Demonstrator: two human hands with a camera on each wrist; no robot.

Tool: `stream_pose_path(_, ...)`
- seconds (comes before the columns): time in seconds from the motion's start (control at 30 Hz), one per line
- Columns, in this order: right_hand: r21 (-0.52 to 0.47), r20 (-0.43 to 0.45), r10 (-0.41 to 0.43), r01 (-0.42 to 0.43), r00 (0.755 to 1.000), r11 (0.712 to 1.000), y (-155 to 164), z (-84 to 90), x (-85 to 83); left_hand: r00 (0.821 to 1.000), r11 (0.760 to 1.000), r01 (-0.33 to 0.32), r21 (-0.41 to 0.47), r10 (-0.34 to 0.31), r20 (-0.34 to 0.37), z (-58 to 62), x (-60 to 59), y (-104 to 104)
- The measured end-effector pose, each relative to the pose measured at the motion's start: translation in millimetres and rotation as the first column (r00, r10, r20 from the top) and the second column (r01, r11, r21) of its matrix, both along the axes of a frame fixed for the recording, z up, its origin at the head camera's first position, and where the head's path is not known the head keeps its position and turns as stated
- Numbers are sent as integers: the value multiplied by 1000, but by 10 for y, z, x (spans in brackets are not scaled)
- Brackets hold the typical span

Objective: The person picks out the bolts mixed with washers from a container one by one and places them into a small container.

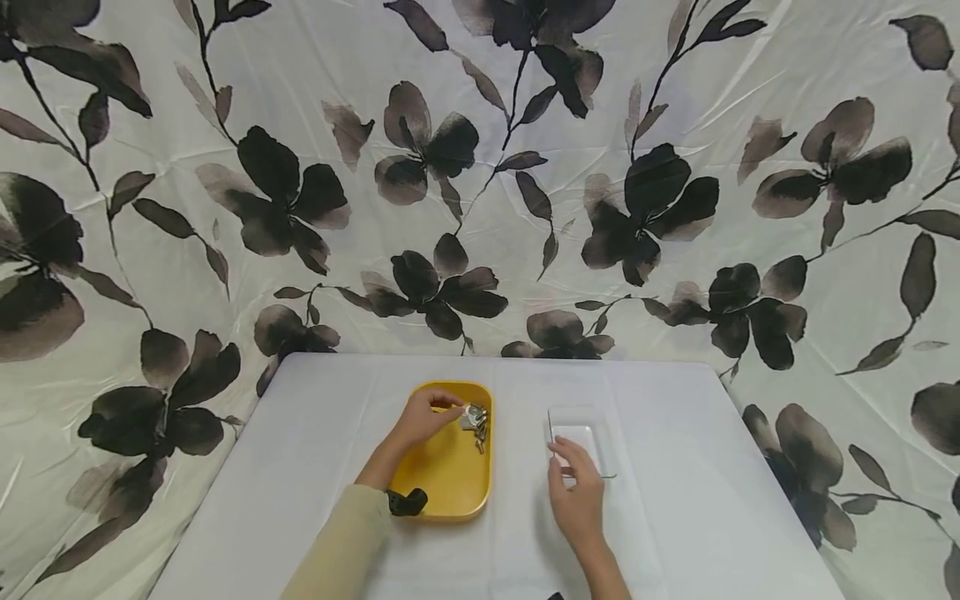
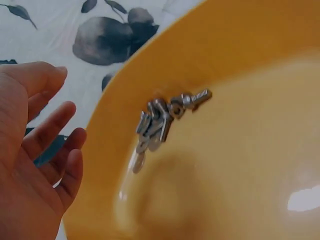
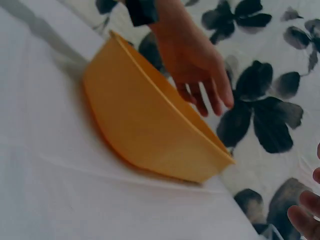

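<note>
Overhead head view; close wrist views

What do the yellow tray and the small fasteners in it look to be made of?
Yellow tray: likely plastic, smooth and glossy, with soft highlights on its floor. Fasteners: apparently bare metal, silvery and shiny; one shows a threaded shank, with nuts or washers beside it.

Tray on the table at left, metal bolts in its far right corner, left hand beside them, clear dish to the right, right hand at its near edge
</note>
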State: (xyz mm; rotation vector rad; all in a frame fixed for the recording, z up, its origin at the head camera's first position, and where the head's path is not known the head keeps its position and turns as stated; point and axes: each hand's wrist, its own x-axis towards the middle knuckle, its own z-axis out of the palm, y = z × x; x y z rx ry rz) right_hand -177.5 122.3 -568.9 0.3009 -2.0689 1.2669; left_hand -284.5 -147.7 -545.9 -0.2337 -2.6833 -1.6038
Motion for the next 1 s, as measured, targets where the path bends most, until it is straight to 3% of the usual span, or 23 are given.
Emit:
stream_pose_path(0.13,-62,147,127,-120,981,991,-324,-91,81,999,999,37,-39,-36,16,-43,-24,-49)
stream_pose_path(0.27,-160,321,216,-172,922,972,-538,-138,92,999,997,38,-61,-39,-5,-88,-68,-70)
stream_pose_path(0.4,-203,422,278,-209,863,957,-673,-182,102,1000,995,10,-96,-12,-25,-120,-107,-83)
stream_pose_path(0.5,-223,451,320,-242,833,944,-741,-222,108,999,992,5,-127,-10,-38,-136,-134,-94)
stream_pose_path(0.77,-231,480,335,-252,811,940,-781,-296,126,997,988,63,-138,-68,-27,-183,-189,-18)
stream_pose_path(1.0,-231,517,358,-276,778,933,-776,-403,127,992,973,125,-193,-125,10,-423,-241,45)
